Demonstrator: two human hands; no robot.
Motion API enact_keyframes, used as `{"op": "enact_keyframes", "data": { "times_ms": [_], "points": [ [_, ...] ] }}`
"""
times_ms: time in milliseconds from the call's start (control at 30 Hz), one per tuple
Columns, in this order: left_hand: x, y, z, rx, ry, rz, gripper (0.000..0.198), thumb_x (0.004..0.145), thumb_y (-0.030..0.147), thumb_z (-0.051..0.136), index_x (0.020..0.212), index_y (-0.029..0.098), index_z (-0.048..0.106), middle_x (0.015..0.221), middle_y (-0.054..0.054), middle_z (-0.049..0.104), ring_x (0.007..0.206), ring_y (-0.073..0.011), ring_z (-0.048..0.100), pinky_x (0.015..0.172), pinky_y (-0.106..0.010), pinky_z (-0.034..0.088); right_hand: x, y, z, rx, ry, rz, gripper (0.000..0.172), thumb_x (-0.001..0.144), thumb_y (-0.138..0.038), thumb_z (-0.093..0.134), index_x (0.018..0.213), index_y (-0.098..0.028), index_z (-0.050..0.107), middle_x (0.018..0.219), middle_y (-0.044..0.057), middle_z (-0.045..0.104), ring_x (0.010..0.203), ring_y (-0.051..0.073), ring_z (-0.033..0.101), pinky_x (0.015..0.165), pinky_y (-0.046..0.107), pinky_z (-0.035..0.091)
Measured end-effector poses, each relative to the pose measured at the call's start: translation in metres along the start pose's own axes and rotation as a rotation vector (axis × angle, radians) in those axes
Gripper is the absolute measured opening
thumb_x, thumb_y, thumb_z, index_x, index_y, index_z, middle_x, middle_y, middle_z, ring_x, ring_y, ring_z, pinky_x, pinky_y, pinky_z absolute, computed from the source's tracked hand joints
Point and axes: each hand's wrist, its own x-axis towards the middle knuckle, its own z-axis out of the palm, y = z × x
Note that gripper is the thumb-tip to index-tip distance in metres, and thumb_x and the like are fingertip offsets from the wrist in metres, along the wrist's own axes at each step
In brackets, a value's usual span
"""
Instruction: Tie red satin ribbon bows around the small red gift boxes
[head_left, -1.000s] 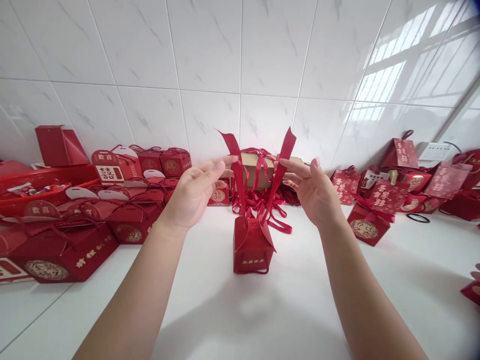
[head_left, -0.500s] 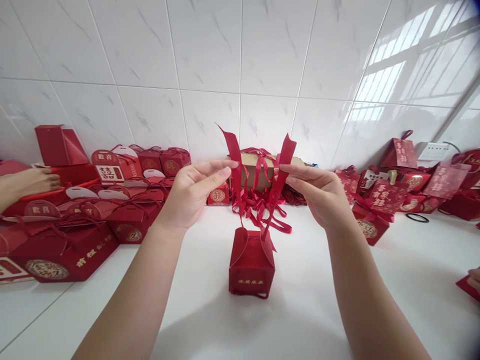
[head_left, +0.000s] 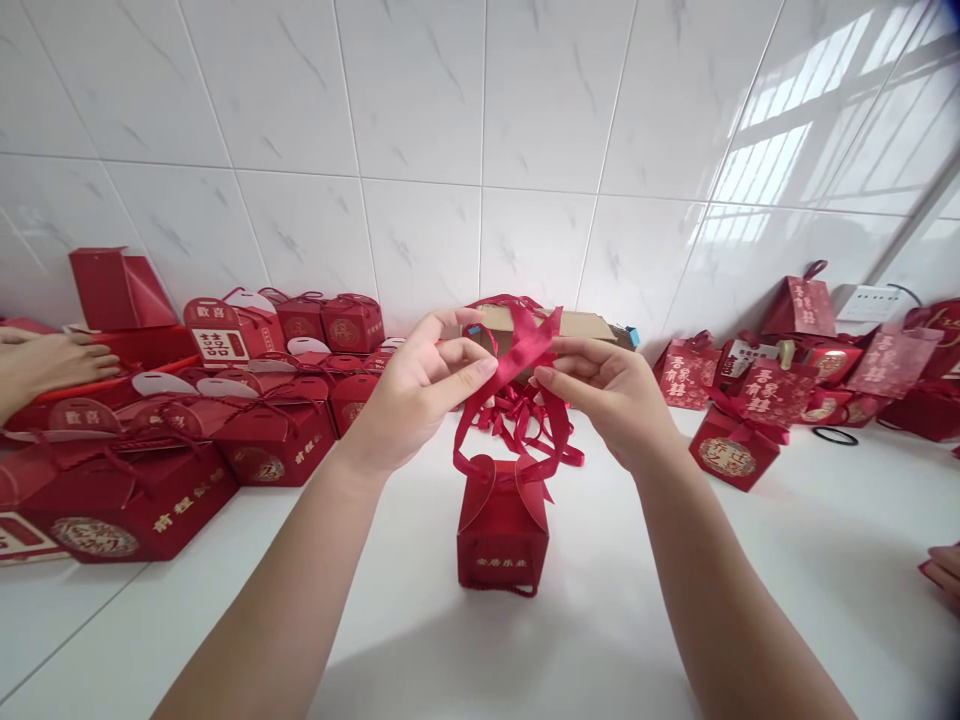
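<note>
A small red box (head_left: pixel 502 545) with gold characters stands upright on the white table. From its top a red ribbon (head_left: pixel 529 343) rises in two lengths that cross each other in the air above the box. My left hand (head_left: pixel 427 390) pinches the ribbon at the left of the crossing, between thumb and fingers. On the other side, my right hand (head_left: pixel 600 392) grips the ribbon with thumb and forefinger, close to my left hand. A dark red cord lies at the foot of the box.
Many red boxes (head_left: pixel 120 500) fill the left, where another person's hand (head_left: pixel 56 365) rests. A cardboard box (head_left: pixel 577 325) and loose ribbons (head_left: pixel 517 415) lie behind. More red boxes (head_left: pixel 735 445) and a black ring (head_left: pixel 835 436) are at the right, with another hand (head_left: pixel 946 570) at the edge.
My hands have come closer together, and the ribbon's two lengths, upright and apart before, now cross above the box. The box has stayed in place.
</note>
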Motion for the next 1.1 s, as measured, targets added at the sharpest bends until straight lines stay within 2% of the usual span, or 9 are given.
{"op": "enact_keyframes", "data": {
  "times_ms": [133, 267, 400, 533, 633, 733, 933, 1100],
  "points": [
    [0.0, -0.001, 0.003, 0.085, 0.015, -0.007, 0.04, 0.078, 0.025, 0.064, 0.113, 0.021, 0.046, 0.076, 0.002, 0.06, 0.072, -0.0115, 0.057, 0.068, -0.024, 0.047, -0.003, -0.004, 0.005, 0.032, -0.103, 0.047, 0.023, 0.072, -0.03, 0.072, 0.091, -0.017, 0.069, 0.088, 0.007, 0.07, 0.083, 0.02, 0.066, 0.077, 0.036, 0.055],
    [0.0, -0.002, 0.005, 0.161, 0.02, -0.012, 0.044, 0.079, 0.025, 0.063, 0.115, 0.022, 0.04, 0.073, 0.003, 0.059, 0.072, -0.0124, 0.058, 0.07, -0.026, 0.047, -0.007, -0.008, 0.008, 0.077, -0.249, 0.035, 0.016, 0.076, -0.03, 0.069, 0.087, -0.019, 0.07, 0.084, 0.004, 0.068, 0.079, 0.017, 0.064, 0.076, 0.034, 0.054],
    [0.0, -0.006, 0.006, 0.182, -0.009, 0.011, 0.044, 0.08, 0.023, 0.062, 0.116, 0.023, 0.038, 0.075, 0.002, 0.061, 0.076, -0.0137, 0.06, 0.073, -0.028, 0.048, -0.007, -0.006, 0.008, 0.06, -0.228, 0.04, 0.016, 0.076, -0.033, 0.07, 0.081, -0.018, 0.069, 0.081, 0.004, 0.067, 0.076, 0.016, 0.062, 0.069, 0.03, 0.053],
    [0.001, -0.007, 0.004, 0.107, -0.034, -0.014, 0.045, 0.08, 0.021, 0.062, 0.118, 0.024, 0.037, 0.088, -0.001, 0.062, 0.085, -0.0144, 0.06, 0.077, -0.029, 0.047, -0.002, 0.003, 0.005, 0.033, -0.204, 0.015, 0.02, 0.079, -0.037, 0.066, 0.089, -0.019, 0.068, 0.08, 0.003, 0.066, 0.073, 0.015, 0.062, 0.066, 0.029, 0.053],
    [0.004, -0.007, -0.002, 0.036, -0.047, -0.09, 0.041, 0.08, 0.021, 0.062, 0.114, 0.023, 0.041, 0.081, 0.002, 0.057, 0.078, -0.0111, 0.056, 0.073, -0.026, 0.044, 0.002, 0.009, 0.001, 0.004, -0.237, -0.083, 0.017, 0.083, -0.034, 0.062, 0.093, -0.022, 0.067, 0.084, 0.002, 0.067, 0.077, 0.015, 0.062, 0.07, 0.03, 0.053],
    [0.007, -0.008, -0.007, -0.041, -0.062, -0.189, 0.037, 0.078, 0.021, 0.064, 0.109, 0.021, 0.045, 0.074, 0.004, 0.054, 0.069, -0.0089, 0.052, 0.068, -0.024, 0.04, 0.005, 0.011, -0.005, -0.17, -0.286, -0.219, 0.014, 0.086, -0.026, 0.056, 0.094, -0.023, 0.068, 0.091, 0.003, 0.067, 0.084, 0.015, 0.063, 0.074, 0.03, 0.053],
    [0.009, -0.01, -0.009, -0.085, -0.08, -0.376, 0.031, 0.077, 0.026, 0.065, 0.103, 0.02, 0.049, 0.072, 0.003, 0.053, 0.067, -0.0117, 0.053, 0.061, -0.025, 0.039, 0.007, 0.015, -0.013, -0.501, -0.314, -0.525, 0.031, 0.088, -0.01, 0.041, 0.095, -0.024, 0.068, 0.097, 0.003, 0.066, 0.089, 0.016, 0.062, 0.077, 0.032, 0.053],
    [0.009, -0.011, -0.007, -0.052, -0.109, -0.423, 0.024, 0.078, 0.03, 0.064, 0.096, 0.02, 0.052, 0.075, 0.001, 0.053, 0.067, -0.0117, 0.053, 0.061, -0.026, 0.041, 0.007, 0.015, -0.015, -0.609, -0.306, -0.655, 0.033, 0.089, -0.008, 0.039, 0.096, -0.023, 0.068, 0.098, 0.005, 0.066, 0.095, 0.017, 0.06, 0.081, 0.031, 0.052]
  ]
}}
